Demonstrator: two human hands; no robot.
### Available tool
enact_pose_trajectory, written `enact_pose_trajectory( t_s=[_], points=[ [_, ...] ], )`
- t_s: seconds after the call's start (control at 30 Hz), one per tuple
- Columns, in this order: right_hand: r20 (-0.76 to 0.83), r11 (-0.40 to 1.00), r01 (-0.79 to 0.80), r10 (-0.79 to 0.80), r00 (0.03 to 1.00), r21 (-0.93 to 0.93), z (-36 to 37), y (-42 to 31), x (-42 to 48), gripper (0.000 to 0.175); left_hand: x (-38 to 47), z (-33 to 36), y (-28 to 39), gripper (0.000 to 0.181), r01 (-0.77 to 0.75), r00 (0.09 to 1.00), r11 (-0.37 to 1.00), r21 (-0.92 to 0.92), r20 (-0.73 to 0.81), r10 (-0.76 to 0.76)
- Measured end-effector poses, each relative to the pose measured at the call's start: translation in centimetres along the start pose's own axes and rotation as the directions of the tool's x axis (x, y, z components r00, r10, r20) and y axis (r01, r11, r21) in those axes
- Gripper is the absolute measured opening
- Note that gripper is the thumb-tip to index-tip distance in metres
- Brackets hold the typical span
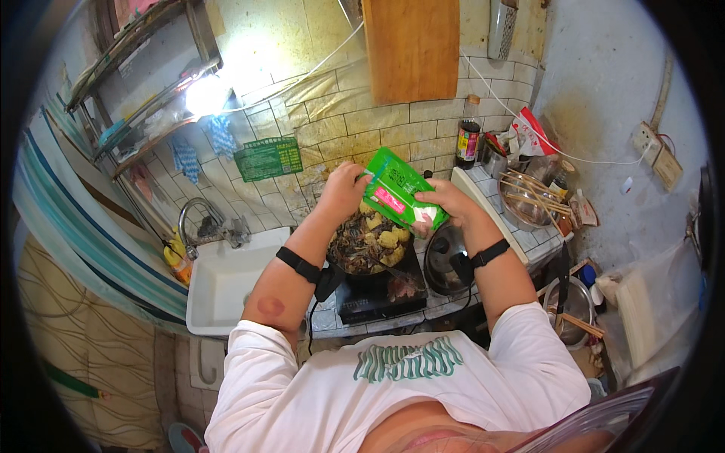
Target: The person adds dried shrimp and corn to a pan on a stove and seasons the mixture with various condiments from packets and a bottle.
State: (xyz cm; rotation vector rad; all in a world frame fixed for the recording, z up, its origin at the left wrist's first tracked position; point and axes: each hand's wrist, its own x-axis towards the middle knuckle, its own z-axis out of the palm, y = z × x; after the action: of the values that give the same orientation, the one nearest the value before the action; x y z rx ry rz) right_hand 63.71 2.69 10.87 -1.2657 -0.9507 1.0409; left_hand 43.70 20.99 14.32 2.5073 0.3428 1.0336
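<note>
A green seasoning pouch (399, 189) is held up in both hands above a wok of food (371, 240). My left hand (344, 189) pinches the pouch's upper left corner, and my right hand (447, 201) grips its right side. The wok holds yellow cauliflower-like pieces mixed with dark shreds; its far part is hidden behind the pouch. Beneath it is a black induction cooker (382, 306), with a spatula (402, 274) reaching over the wok's near right edge. A glass pot lid (444, 260) lies right of the cooker, partly behind my right wrist.
To the left is a white sink (226, 289) with a curved faucet (198, 212). On the tiled ledge at right stand a sauce bottle (468, 136) and a metal bowl with chopsticks (524, 209). A wooden board (412, 51) hangs on the wall, and another metal bowl (572, 306) sits lower right.
</note>
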Motion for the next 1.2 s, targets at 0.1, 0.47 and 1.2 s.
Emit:
enact_pose_trajectory(
  t_s=[0.1,0.47,1.2],
  points=[
    [-0.007,0.945,0.026,-0.025,1.0,0.326,0.0,1.8,-1.1,0.047,0.9,-0.4,0.8,0.023,0.063,0.997,0.998,0.013,0.042,-0.063],
    [0.222,0.439,-0.179,-0.049,0.974,0.881,1.3,3.9,-3.3,0.053,1.5,1.5,-0.8,0.026,0.387,0.904,0.921,0.032,0.181,-0.387],
    [-0.383,0.793,0.39,-0.216,0.898,0.468,3.7,1.3,-0.7,0.043,-2.9,1.4,-4.5,0.011,0.224,0.971,0.95,-0.216,-0.034,-0.236]
  ],
)
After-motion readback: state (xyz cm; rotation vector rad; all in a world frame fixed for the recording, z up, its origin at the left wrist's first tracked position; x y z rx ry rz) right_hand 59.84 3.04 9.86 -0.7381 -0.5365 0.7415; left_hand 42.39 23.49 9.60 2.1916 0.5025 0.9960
